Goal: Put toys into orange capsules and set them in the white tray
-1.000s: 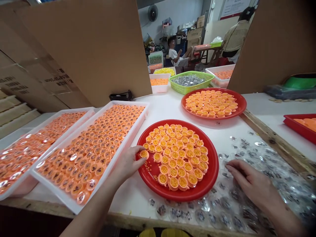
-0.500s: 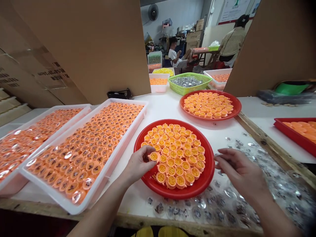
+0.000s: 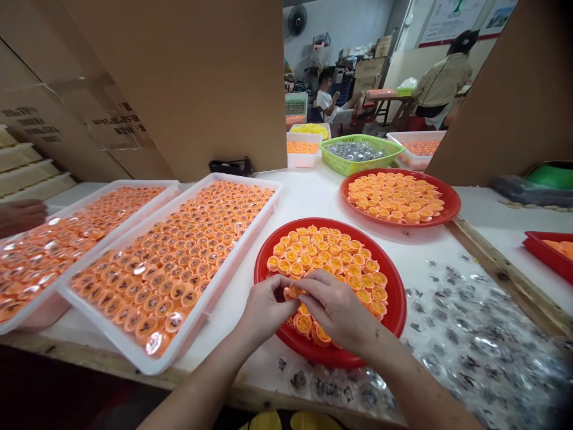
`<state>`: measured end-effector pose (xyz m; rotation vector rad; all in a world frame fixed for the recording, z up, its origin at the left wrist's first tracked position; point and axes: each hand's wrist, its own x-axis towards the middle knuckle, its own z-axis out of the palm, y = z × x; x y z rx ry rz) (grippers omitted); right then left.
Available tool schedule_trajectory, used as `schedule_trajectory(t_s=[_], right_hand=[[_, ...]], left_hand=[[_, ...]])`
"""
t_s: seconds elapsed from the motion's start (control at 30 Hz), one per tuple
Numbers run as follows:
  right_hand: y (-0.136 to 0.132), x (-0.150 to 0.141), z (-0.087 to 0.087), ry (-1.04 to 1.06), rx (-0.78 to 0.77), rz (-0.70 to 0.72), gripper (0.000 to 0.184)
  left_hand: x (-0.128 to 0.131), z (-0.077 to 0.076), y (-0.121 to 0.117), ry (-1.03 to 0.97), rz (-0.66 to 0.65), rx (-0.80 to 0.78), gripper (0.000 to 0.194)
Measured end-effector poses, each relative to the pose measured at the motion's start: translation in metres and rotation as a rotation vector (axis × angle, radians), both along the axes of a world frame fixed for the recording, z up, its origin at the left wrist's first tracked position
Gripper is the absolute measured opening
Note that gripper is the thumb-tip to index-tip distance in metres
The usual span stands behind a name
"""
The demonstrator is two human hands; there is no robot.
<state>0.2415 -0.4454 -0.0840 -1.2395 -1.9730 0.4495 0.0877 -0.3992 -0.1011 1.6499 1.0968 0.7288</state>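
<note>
My left hand (image 3: 268, 304) pinches a small orange cup (image 3: 294, 291) at the left part of a round red tray (image 3: 397, 322). From the other side my right hand (image 3: 338, 304) meets it, closed, with thumb and fingertips on the cup's rim; whether a thin clear piece is between them is hidden. Orange cups (image 3: 353, 270) with yellow beads inside fill the tray, packed side by side. Clear discs with dark prints (image 3: 474, 346) lie spread over the white table to the right of the tray and along its front edge.
Two white trays hold orange cups with shiny printed tops (image 3: 170, 263) on the left. Another person's hand (image 3: 22, 216) reaches in at the far left. Behind stand a second red tray (image 3: 452, 206) and a green basket (image 3: 333, 162). A wooden strip (image 3: 501, 272) runs along the right.
My right hand has moved left from beside the tray to the cup in my left hand. The view has turned slightly left, and another person's hand has appeared at the far left.
</note>
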Motion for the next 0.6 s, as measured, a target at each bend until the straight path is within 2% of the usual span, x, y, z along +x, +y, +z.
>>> schedule_trajectory(t_s=[0.17, 0.33, 0.6], right_hand=[[0.002, 0.018, 0.004, -0.053, -0.087, 0.082, 0.033], [0.002, 0.025, 0.005, -0.022, -0.118, 0.123, 0.03], [0.0, 0.028, 0.004, 0.178, -0.124, 0.006, 0.013]], left_hand=[[0.002, -0.006, -0.001, -0.032, -0.064, -0.094, 0.02], [0.004, -0.001, -0.006, -0.062, -0.127, -0.118, 0.024], [-0.001, 0.001, -0.011, -0.429, -0.202, -0.431, 0.032]])
